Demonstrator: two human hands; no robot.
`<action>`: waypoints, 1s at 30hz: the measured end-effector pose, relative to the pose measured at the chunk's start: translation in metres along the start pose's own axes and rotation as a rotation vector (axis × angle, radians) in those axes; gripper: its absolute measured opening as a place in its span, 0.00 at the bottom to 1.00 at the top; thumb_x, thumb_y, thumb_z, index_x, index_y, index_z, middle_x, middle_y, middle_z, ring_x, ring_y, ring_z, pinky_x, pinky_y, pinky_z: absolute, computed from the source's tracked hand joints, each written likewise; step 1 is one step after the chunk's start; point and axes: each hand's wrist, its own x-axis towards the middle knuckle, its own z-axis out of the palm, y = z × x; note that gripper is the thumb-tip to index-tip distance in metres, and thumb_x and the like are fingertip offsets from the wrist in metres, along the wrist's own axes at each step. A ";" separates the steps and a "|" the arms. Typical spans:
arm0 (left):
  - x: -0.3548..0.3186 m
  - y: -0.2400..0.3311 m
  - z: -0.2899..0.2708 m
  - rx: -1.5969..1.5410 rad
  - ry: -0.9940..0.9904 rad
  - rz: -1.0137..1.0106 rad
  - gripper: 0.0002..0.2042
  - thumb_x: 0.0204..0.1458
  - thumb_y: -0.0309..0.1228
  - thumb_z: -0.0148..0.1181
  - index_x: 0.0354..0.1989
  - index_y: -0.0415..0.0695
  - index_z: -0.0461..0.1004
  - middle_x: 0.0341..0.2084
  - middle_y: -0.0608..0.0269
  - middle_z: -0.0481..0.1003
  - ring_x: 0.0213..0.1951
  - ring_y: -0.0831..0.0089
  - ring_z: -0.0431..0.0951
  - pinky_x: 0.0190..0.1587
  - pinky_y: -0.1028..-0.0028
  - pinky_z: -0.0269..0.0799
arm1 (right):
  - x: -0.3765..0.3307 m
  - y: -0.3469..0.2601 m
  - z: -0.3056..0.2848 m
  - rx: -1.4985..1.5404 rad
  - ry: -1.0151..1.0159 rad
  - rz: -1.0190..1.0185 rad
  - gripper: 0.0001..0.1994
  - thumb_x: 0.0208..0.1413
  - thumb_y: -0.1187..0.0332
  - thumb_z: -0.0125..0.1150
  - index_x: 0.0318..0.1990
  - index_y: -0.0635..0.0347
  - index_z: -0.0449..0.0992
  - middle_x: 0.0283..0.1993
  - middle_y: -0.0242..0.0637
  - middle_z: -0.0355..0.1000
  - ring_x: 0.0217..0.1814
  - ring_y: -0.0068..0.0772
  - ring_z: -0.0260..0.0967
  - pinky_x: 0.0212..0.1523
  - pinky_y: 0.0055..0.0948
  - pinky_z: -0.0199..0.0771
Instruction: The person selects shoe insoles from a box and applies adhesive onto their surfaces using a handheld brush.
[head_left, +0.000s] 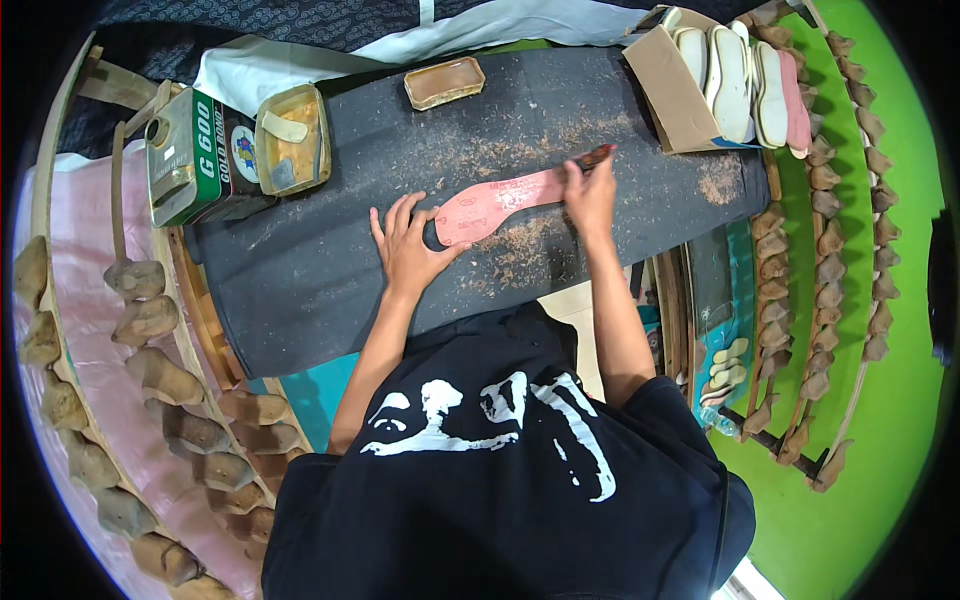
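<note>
A pink shoe insole (485,210) lies flat on the dark-covered table, its wide end toward the left and a glossy patch along its middle. My left hand (408,245) rests at the wide end with fingers spread; its thumb and forefinger touch the insole's edge on either side. At the narrow end, my right hand (590,200) is closed around a dark handled tool (596,156) with a reddish tip. The tool's working end is hidden by the hand, so its kind cannot be made out.
Shavings (530,245) litter the tabletop (300,300). A shallow tray (445,82) stands at the back, with a yellowish tub (293,140) and a metal can (200,160) left. A cardboard box (672,90) of soles sits back right. Shoe lasts (165,375) line racks on both sides.
</note>
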 end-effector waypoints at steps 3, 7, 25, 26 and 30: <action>0.001 0.000 0.001 -0.007 0.003 0.007 0.35 0.33 0.59 0.82 0.48 0.50 0.81 0.65 0.64 0.71 0.72 0.61 0.65 0.78 0.39 0.37 | 0.003 0.015 -0.006 -0.252 0.220 -0.150 0.13 0.65 0.70 0.64 0.51 0.69 0.71 0.43 0.55 0.80 0.46 0.56 0.81 0.48 0.48 0.78; 0.001 0.000 0.001 0.000 0.008 -0.001 0.35 0.33 0.59 0.83 0.48 0.51 0.81 0.65 0.64 0.71 0.72 0.62 0.66 0.78 0.39 0.37 | -0.028 -0.012 0.017 0.190 -0.037 -0.107 0.11 0.65 0.67 0.67 0.45 0.65 0.75 0.39 0.50 0.79 0.40 0.51 0.79 0.45 0.44 0.77; 0.002 0.008 0.004 0.054 0.045 -0.045 0.35 0.32 0.62 0.82 0.44 0.50 0.84 0.62 0.65 0.75 0.70 0.62 0.68 0.79 0.40 0.39 | -0.026 -0.007 0.025 0.136 -0.065 -0.296 0.14 0.65 0.62 0.68 0.37 0.67 0.79 0.38 0.53 0.79 0.41 0.59 0.78 0.44 0.48 0.77; 0.003 0.010 0.004 0.053 0.041 -0.039 0.35 0.32 0.62 0.82 0.44 0.50 0.84 0.62 0.65 0.75 0.70 0.62 0.68 0.79 0.40 0.39 | -0.036 -0.002 0.041 0.254 -0.104 -0.268 0.15 0.65 0.62 0.68 0.38 0.68 0.78 0.38 0.55 0.79 0.40 0.61 0.78 0.44 0.50 0.77; 0.002 0.008 0.005 0.070 0.049 -0.044 0.35 0.31 0.62 0.82 0.44 0.50 0.84 0.62 0.65 0.75 0.70 0.63 0.68 0.79 0.41 0.39 | -0.033 0.023 0.049 0.327 -0.104 -0.033 0.16 0.64 0.63 0.68 0.45 0.67 0.72 0.36 0.53 0.78 0.34 0.56 0.78 0.39 0.48 0.77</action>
